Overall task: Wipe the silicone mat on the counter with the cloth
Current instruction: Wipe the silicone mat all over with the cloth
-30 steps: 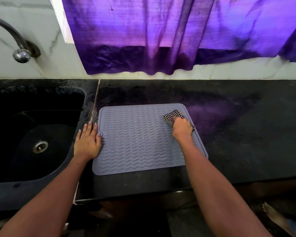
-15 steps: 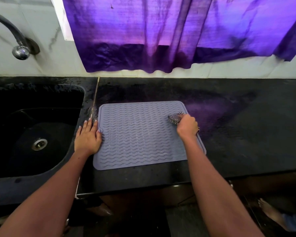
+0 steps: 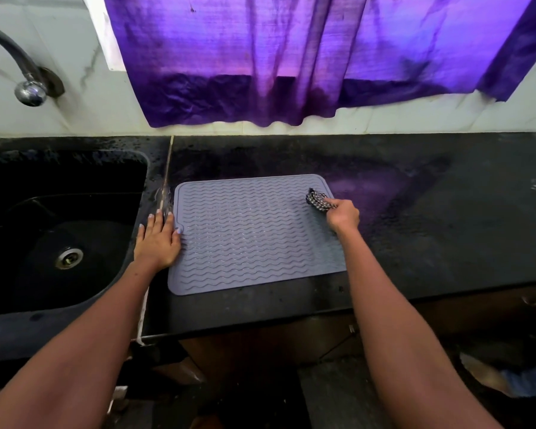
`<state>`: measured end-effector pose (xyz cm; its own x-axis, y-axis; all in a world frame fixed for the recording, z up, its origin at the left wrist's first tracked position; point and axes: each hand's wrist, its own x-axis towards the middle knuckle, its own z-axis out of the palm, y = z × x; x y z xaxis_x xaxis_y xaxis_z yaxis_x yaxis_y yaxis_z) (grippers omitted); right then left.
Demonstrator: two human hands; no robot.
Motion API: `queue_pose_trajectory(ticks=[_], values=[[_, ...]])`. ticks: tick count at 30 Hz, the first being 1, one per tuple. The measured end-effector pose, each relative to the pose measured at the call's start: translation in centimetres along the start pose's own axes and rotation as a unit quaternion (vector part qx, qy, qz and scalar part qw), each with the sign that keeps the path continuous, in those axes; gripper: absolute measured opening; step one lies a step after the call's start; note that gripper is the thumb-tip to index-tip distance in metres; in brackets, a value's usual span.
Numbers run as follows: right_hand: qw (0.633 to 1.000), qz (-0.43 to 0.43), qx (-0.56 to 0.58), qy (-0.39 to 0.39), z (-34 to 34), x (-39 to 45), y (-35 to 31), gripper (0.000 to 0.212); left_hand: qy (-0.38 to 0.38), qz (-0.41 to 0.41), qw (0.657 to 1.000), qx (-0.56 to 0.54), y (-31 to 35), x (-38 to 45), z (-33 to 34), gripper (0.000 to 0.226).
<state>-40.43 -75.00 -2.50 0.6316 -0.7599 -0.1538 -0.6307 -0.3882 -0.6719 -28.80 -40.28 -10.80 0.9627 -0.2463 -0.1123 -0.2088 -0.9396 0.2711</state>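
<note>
Kitchen counter (image 3: 430, 243), black stone w/ wet sheen, runs under a white marble-look wall; purple curtain (image 3: 291, 57) hangs above, its top cut off by the frame. Black sink (image 3: 28, 243) set into the counter at left, metal drain (image 3: 69, 258) in the basin, chrome tap (image 3: 28, 88) on the wall, spout cut off at the left edge.

Grey silicone mat (image 3: 248, 233), wavy ribs, lies flat on the counter just right of the sink, approx centre of view.

Left hand (image 3: 157, 239): palm down, flat on the counter at the mat's left edge, fingers straight and close together pointing away from the person; thumb side overlaps the mat rim. Forearm comes in from bottom left, elbow out of frame.

Right hand (image 3: 342, 215): at the mat's far right corner, fingers curled in a fist round a bunched black-and-white checked cloth (image 3: 317, 201). Cloth sticks out of the fist toward the far-left, sitting on the mat surface. Forearm stretches up from bottom right, wrist roughly straight, crossing the mat's right edge.

Hard to make out: fingertips of right hand hidden inside the fist, so exact grip on the cloth can't be told; most of the cloth hidden in the hand. Below the counter it's dark; a bare foot (image 3: 483, 374) shows blurred at lower right, partly cut off.
</note>
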Motion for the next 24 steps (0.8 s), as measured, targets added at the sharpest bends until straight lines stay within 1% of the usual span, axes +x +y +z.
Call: queue_pose_trajectory(ticks=[2, 4, 6, 8, 11, 15, 16, 18, 19, 20, 21, 22, 24], values=[[0.998, -0.03, -0.055, 0.032, 0.4, -1.2, 1.2, 0.045, 0.008, -0.002, 1.0, 0.001, 0.1, -0.4, 0.2, 0.057], [0.987, -0.07, -0.132, 0.05, 1.3, -2.3, 2.4, 0.043, 0.021, -0.004, 1.0, -0.001, 0.3, -0.7, 0.3, 0.056], [0.969, -0.114, -0.211, 0.053, 2.5, -3.4, 3.4, 0.04, 0.03, -0.007, 1.0, -0.003, 0.5, -0.9, 0.2, 0.056], [0.947, -0.152, -0.277, 0.054, 3.4, -4.1, 4.1, 0.045, 0.04, -0.008, 0.999, -0.001, 0.7, -1.0, 0.3, 0.055], [0.935, -0.16, -0.316, 0.036, 3.6, -4.0, 4.2, 0.051, 0.05, -0.01, 0.999, -0.001, 0.9, -1.1, 0.4, 0.055], [0.943, -0.156, -0.292, 0.0, 2.7, -3.4, 3.7, 0.054, 0.05, -0.017, 0.999, -0.009, 1.1, -1.4, 0.3, 0.054], [0.955, -0.147, -0.258, -0.011, 2.3, -3.3, 3.5, 0.053, 0.047, -0.019, 0.999, -0.012, 1.2, -1.5, 0.2, 0.054], [0.986, -0.09, -0.137, -0.026, 1.2, -3.1, 3.0, 0.048, 0.041, -0.024, 0.999, -0.016, 1.3, -2.0, 0.2, 0.054], [0.996, -0.055, -0.072, -0.025, 0.6, -3.0, 2.9, 0.048, 0.04, -0.024, 0.999, -0.017, 1.3, -2.3, 0.2, 0.054], [0.999, -0.034, -0.031, -0.013, 0.2, -3.0, 3.0, 0.048, 0.041, -0.023, 0.999, -0.015, 1.3, -2.5, 0.3, 0.054], [0.999, -0.026, -0.019, 0.002, 0.0, -3.4, 3.2, 0.048, 0.043, -0.021, 0.999, -0.012, 1.2, -2.7, 0.4, 0.054], [0.999, -0.033, -0.038, 0.018, 0.0, -4.0, 3.5, 0.048, 0.046, -0.02, 0.999, -0.01, 1.2, -2.9, 0.4, 0.054], [0.989, -0.08, -0.116, 0.05, 0.6, -5.3, 4.5, 0.045, 0.05, -0.019, 0.999, -0.01, 1.1, -3.1, 0.4, 0.053]])
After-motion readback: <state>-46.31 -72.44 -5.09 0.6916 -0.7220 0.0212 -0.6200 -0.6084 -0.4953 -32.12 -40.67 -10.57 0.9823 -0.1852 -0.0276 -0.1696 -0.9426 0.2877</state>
